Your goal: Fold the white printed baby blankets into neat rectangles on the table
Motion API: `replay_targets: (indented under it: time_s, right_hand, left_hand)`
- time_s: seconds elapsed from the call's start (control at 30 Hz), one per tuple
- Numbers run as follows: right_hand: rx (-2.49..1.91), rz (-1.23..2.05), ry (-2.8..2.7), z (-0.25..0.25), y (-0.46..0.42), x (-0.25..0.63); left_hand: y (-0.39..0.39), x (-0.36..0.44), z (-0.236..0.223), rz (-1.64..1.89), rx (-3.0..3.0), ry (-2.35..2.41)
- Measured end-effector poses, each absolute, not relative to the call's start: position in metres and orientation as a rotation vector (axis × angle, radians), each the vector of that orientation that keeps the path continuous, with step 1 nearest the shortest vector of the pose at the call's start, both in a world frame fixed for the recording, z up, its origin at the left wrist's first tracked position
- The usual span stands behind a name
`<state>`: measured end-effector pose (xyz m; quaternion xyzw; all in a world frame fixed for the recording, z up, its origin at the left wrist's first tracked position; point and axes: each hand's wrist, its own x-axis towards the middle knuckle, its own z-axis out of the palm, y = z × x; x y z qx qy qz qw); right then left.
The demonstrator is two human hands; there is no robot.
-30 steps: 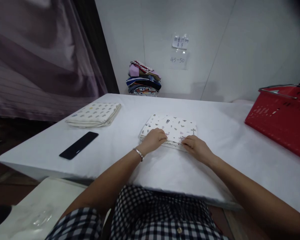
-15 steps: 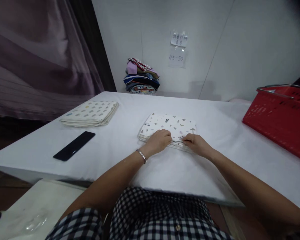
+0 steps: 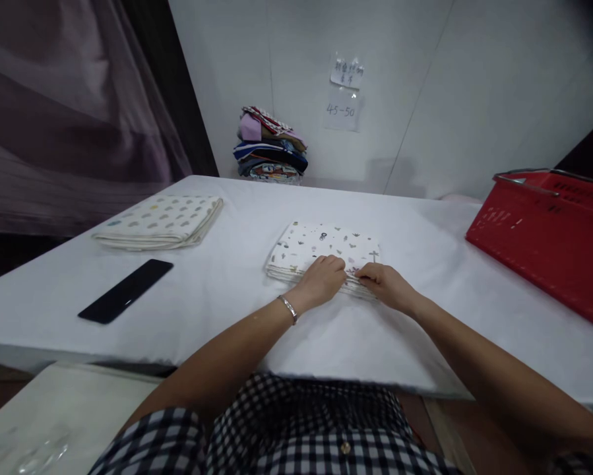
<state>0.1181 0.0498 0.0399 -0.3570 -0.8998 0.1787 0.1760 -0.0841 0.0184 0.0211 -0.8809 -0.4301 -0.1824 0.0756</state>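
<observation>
A folded white cloth (image 3: 320, 244) with small printed motifs lies flat in the middle of the table, its layered edge facing me. My left hand (image 3: 324, 280) is closed on that near edge, fingertips curled over it. Just to its right, my right hand (image 3: 382, 284) pinches the same edge near the right corner. The two hands are close together but apart. On the left lies a second folded cloth (image 3: 165, 221), cream with grey heart-like shapes, untouched.
A black phone-like slab (image 3: 126, 290) lies on the white-covered table (image 3: 217, 316) at left. The red basket (image 3: 548, 244) stands at right. Behind the far edge is a stack of folded fabrics (image 3: 271, 148), below paper signs (image 3: 343, 109) on the wall.
My left hand has slid slightly right along the cloth's near edge, closer to my right hand. The whole view has shifted a little; the cloth stays in place on the table.
</observation>
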Motion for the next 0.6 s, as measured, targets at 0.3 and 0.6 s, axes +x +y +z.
replay_targets:
  time_s: [0.3,0.6]
  right_hand:
    - [-0.881,0.131,-2.694,0.031,0.041,0.118]
    - [-0.89,-0.028,-2.707,0.026,0.04,0.113]
  left_hand:
    - [0.012,-0.086,0.009,-0.852,-2.716,-1.436]
    - [0.014,-0.086,0.002,-0.86,-2.708,-1.456]
